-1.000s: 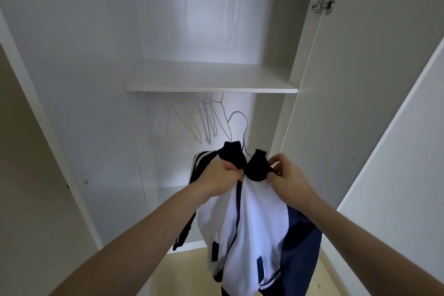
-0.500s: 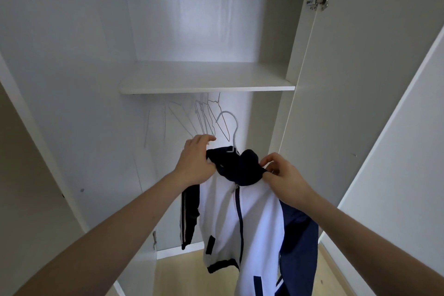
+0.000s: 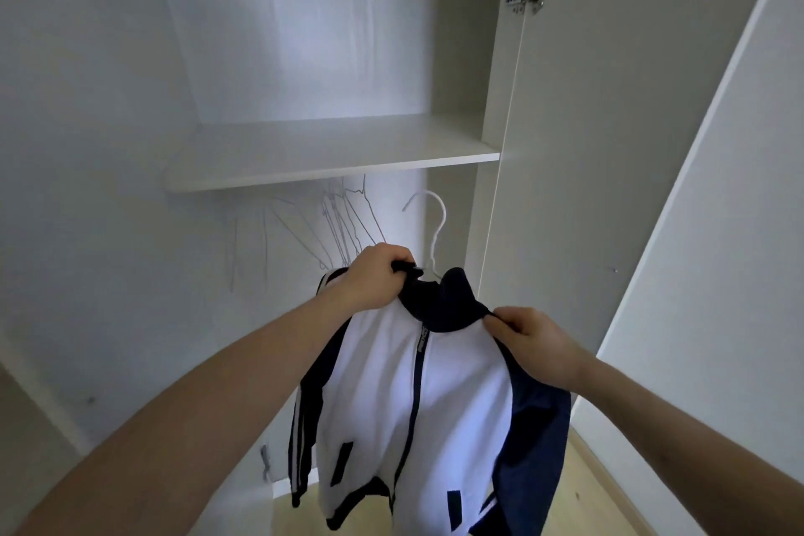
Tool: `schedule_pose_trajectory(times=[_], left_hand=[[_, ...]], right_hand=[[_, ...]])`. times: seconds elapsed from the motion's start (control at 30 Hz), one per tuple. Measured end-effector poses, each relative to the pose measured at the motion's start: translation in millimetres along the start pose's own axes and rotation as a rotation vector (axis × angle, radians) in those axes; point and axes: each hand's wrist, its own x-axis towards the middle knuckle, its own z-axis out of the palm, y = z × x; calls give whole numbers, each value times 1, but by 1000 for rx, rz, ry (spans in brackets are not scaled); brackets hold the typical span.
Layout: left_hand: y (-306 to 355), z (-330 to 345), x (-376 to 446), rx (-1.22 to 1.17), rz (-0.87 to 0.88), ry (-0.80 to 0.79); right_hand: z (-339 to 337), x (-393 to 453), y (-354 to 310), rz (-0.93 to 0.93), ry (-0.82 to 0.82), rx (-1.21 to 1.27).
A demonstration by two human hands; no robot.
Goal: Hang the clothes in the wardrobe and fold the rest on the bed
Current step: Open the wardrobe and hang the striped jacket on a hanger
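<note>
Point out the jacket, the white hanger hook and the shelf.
jacket (image 3: pixel 457 396): head view, white front panel right of the zip.
white hanger hook (image 3: pixel 439 209): head view, curve of the hook above the collar.
shelf (image 3: pixel 330 176): head view, front edge.

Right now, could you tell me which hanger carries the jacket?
The white hanger on the right, its hook free above the jacket collar; the thin wire hangers hang bare.

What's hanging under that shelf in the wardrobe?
Under the shelf hang several thin wire hangers, bare. Whatever they hook onto is hidden by the shelf. The jacket covers their lower ends.
</note>
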Motion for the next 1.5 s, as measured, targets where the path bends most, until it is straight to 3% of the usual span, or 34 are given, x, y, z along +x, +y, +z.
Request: schedule_pose_trajectory(times=[0.1, 0.23, 0.43, 0.63, 1.07, 1.5], left_hand=[[4, -3, 22, 54, 17, -76], [2, -32, 56, 220, 10, -53], [-9, -102, 120, 406, 80, 159], [-54, -142, 182, 443, -87, 193], [-150, -127, 270, 360, -446, -43], [-191, -122, 297, 357, -451, 107]], right_hand=[[2, 9, 14, 41, 183, 115], [6, 34, 34, 107, 263, 147], [19, 106, 56, 230, 246, 197], [33, 186, 69, 296, 190, 298], [24, 378, 96, 409, 284, 361], [9, 505, 128, 325, 361, 189]])
